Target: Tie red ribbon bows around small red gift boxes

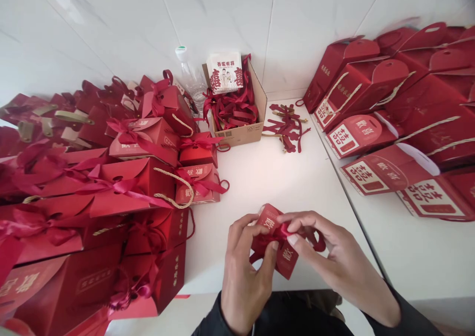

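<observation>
A small red gift box (287, 263) with gold characters stands near the table's front edge, between my two hands. Around it runs a dark red satin ribbon (285, 228), gathered at the top. My left hand (248, 271) grips the box's left side, with the thumb in front and the fingers over the back. Pinched between the thumb and fingers of my right hand (330, 257) is the ribbon at the gather. A ribbon loop shows beyond the right fingers. My fingers partly hide the box and the bow.
Many red gift boxes with bows (137, 177) crowd the left side. At the back, a cardboard box (243, 134) holds ribbons and a stack of printed cards (224, 72), beside a clear bottle (191, 78). Loose ribbon pieces (284, 125) lie nearby. Bowless red boxes (389, 170) fill the right.
</observation>
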{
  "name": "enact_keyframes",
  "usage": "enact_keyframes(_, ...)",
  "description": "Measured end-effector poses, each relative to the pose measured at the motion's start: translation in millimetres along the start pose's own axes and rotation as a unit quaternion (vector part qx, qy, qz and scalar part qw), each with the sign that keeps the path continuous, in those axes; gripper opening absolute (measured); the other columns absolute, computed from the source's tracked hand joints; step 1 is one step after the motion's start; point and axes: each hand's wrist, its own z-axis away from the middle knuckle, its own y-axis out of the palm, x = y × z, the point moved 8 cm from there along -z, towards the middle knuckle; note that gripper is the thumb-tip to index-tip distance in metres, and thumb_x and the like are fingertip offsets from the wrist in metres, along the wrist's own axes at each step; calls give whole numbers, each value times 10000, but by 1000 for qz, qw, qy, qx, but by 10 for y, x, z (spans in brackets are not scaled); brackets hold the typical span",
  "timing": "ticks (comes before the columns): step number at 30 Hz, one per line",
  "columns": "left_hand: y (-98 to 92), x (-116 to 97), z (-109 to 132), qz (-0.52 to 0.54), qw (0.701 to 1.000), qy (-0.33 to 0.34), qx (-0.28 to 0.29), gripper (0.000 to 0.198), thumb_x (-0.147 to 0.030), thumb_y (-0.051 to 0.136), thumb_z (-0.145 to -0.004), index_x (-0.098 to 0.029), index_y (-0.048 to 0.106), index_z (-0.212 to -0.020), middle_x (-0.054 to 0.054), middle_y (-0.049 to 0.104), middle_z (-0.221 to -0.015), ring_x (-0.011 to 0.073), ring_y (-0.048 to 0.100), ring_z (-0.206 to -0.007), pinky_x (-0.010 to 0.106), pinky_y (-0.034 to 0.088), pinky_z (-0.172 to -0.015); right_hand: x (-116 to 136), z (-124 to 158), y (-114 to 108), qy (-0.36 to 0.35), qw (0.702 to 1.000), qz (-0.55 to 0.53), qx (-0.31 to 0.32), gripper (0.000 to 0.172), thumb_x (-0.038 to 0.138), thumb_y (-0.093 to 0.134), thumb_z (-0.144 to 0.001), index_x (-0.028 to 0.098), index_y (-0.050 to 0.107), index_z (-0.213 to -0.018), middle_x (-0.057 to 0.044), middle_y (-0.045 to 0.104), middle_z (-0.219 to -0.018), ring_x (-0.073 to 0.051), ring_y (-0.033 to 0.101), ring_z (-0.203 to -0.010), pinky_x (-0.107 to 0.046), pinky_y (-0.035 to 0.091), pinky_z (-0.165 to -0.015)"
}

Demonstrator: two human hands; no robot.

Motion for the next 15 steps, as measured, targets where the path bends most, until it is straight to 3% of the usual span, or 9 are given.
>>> enact_keyframes(6,16,62,-8,18,999,-27,7,92,-187,612,-961,-228,678,-913,96,655,-1188,209,697,-1002,318,603,-795,9,-41,42,2,998,-36,52,250,484,577,-1012,272,666,-914,-23,677,-800,-201,621,-727,-317,515,-657)
enact_keyframes(11,47,42,70,41,998,-51,-12,110,-143,604,-936,-220,671,-895,104,672,-1183,233,692,-1053,354,599,-870,-148,2,29,52,998,-10,16,313,587,595,-955,296,681,-877,-27,646,-740,-227,592,-693,-319,500,-575)
enact_keyframes(15,36,54,108,101,991,-83,-21,52,-165,624,-915,-206,653,-904,125,678,-1188,235,700,-1028,315,603,-764,-440,-52,-18,30,1000,-4,-3,310,608,751,-797,308,746,-875,-64,744,-826,-288,694,-733,-352,578,-563)
